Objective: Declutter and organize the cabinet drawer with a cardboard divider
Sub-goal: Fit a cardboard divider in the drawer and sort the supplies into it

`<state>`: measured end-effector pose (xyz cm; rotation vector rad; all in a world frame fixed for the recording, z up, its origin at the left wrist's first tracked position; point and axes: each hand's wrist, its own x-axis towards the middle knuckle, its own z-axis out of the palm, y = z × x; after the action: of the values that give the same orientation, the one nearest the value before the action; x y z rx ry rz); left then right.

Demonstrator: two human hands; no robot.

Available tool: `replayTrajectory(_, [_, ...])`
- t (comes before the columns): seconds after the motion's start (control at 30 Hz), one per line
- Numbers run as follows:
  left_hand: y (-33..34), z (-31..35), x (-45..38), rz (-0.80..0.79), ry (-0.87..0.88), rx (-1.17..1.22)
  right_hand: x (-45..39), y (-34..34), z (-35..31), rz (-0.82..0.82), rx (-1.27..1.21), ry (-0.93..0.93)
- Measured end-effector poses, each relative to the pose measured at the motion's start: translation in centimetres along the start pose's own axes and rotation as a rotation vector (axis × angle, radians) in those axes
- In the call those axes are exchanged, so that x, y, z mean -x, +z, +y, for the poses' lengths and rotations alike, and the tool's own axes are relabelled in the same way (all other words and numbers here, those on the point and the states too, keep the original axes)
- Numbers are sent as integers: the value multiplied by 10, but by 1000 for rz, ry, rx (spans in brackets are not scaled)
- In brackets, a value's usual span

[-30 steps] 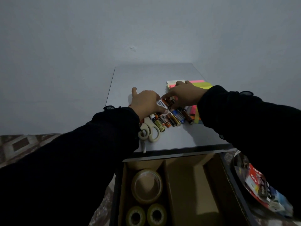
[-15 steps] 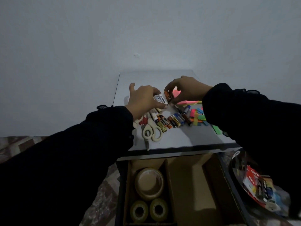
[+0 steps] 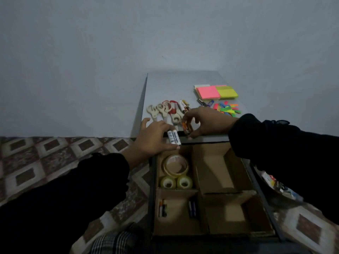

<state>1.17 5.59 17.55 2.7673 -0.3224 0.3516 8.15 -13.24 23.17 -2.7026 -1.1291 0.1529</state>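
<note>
White cylindrical batteries (image 3: 173,137), two side by side, sit pinched in the left hand (image 3: 154,138) above the open drawer's back edge, long axes pointing toward the person. Its near-left cardboard divider compartment (image 3: 177,219), already holding batteries, lies straight below and nearer. Beside it, the right hand (image 3: 205,122) pinches orange-and-black batteries (image 3: 187,127).

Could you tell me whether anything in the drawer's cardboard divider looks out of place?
Nothing stands out: tape rolls share the far-left compartment, batteries lie in the near-left one, and the right compartments hold nothing visible.
</note>
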Motion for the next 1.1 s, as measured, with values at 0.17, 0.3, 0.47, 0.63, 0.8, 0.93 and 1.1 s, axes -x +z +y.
replayTrajectory(0.17, [17,-5,57,-33,-10,8,29,34,-40,-91,-20,-8])
replayTrajectory(0.3, [36,-14,94,7,27,-45,50,65,-64,-147,-31,-2])
replayTrajectory(0.47, [53,-25,129,43,49,-89,74,107,-76,-182,-62,15])
replayTrajectory(0.63, [60,-26,151,38,15,-51,88,146,-78,-221,-91,61])
replayTrajectory(0.8, [64,-26,168,37,-17,7,89,181,-76,-251,-76,107])
replayTrajectory(0.93, [66,-27,175,34,-29,34,84,202,-76,-265,-38,129])
replayTrajectory(1.1, [72,-36,184,50,-78,117,75,218,-76,-263,-51,190])
